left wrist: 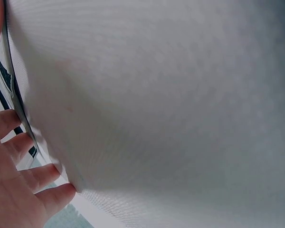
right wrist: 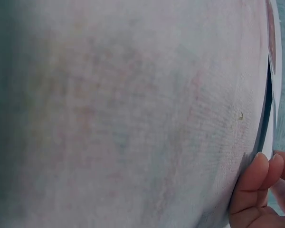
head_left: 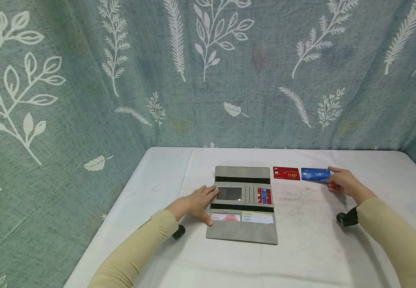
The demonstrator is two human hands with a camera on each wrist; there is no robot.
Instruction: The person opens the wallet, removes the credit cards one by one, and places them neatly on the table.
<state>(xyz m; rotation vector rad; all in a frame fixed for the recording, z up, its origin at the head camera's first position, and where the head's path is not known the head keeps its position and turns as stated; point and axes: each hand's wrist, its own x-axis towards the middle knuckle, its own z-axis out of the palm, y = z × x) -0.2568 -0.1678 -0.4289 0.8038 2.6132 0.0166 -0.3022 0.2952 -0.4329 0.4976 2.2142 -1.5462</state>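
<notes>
An opened grey card wallet (head_left: 242, 235) lies flat on the white table. Its slots hold several small red and blue cards (head_left: 264, 196), and two paper cards (head_left: 257, 217) sit in the lower pocket. My left hand (head_left: 197, 202) rests along the wallet's left edge, fingers spread and thumb by the lower left side. To the wallet's upper right lies a red VIP card (head_left: 286, 173), with a blue VIP card (head_left: 315, 174) beside it. My right hand (head_left: 345, 184) grips the blue card's right end, index finger at the upper corner and thumb below.
The white tablecloth (head_left: 301, 256) has faint stains right of the wallet. A grey-green leaf-patterned curtain (head_left: 244, 96) hangs behind the table and along the left side. Dark wrist devices (head_left: 347, 218) sit under both sleeves.
</notes>
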